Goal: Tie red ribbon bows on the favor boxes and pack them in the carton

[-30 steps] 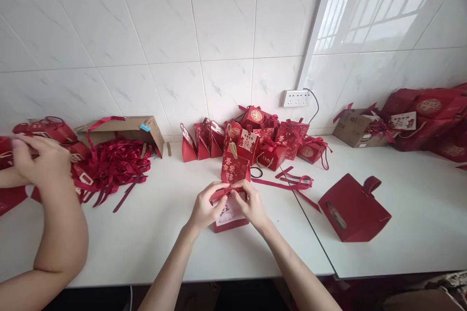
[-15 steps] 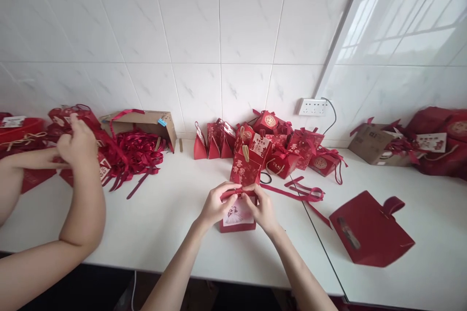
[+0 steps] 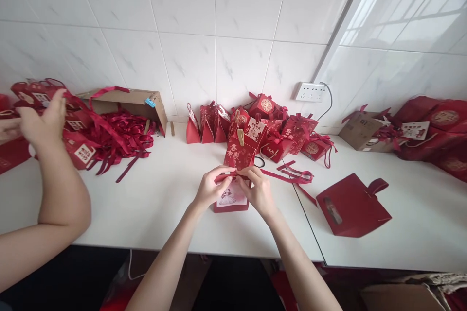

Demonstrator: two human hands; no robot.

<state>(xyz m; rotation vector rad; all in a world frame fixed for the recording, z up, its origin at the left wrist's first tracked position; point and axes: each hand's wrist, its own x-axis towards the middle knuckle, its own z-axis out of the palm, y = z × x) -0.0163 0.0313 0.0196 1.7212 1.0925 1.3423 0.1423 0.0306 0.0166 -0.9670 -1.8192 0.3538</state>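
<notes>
A small red gift box point(image 3: 231, 200) with a white picture on its front stands on the white counter point(image 3: 164, 204) in front of me. My left hand point(image 3: 209, 188) and my right hand point(image 3: 259, 190) meet at its top, both pinching a red ribbon point(image 3: 233, 176) that runs across the box. The ribbon's tail trails off to the right over the counter. Just behind the box stands another red box with gold characters point(image 3: 239, 155).
Several finished red boxes point(image 3: 277, 129) are piled at the wall under a socket point(image 3: 309, 92). A flat red unfolded box point(image 3: 352, 205) lies at the right. A co-worker's hand point(image 3: 44, 119) works at the left beside a cardboard carton point(image 3: 126, 102) spilling ribbons point(image 3: 116, 138).
My hands stay on the ribbon at the box top, with small finger movement. The co-worker's hand has opened and lifted. The view has shifted slightly.
</notes>
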